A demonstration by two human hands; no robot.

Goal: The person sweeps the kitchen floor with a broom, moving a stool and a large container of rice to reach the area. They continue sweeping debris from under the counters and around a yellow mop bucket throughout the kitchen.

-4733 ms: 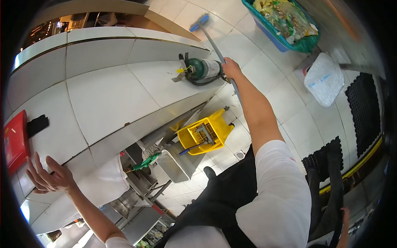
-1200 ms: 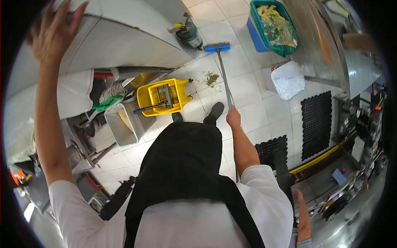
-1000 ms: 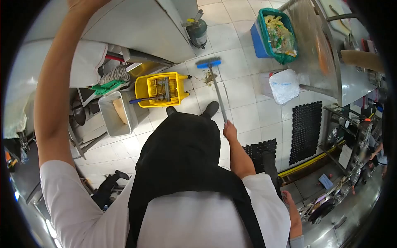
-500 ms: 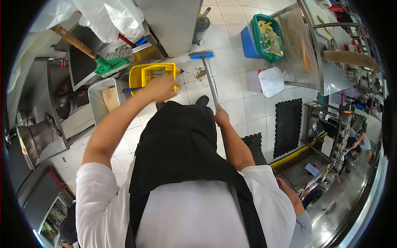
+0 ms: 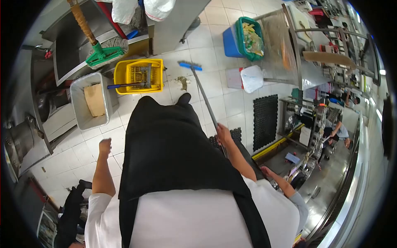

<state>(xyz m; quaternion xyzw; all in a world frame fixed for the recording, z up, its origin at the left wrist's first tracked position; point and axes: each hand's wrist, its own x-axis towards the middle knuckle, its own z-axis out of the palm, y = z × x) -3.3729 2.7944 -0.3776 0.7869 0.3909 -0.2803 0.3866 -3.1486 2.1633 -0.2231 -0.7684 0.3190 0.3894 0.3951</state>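
My right hand (image 5: 223, 135) grips the grey handle of a broom (image 5: 202, 96) whose blue head rests on the white tiled floor ahead of me. A small pile of debris (image 5: 182, 82) lies on the tiles beside the broom head, near my black shoe (image 5: 183, 99). My left hand (image 5: 105, 146) hangs at my side, fingers curled and holding nothing. A black apron covers my front.
A yellow mop bucket (image 5: 138, 76) and a grey bin (image 5: 89, 103) with cardboard stand to the left. A blue bin (image 5: 244, 38) full of scraps sits by a steel table (image 5: 285, 45). Black floor mats (image 5: 264, 122) lie to the right. Another person's hand (image 5: 266, 170) shows behind my right arm.
My left arm has dropped from overhead to my side. The broom head has been drawn back across the tiles with the debris, and my view has swung away from the wall.
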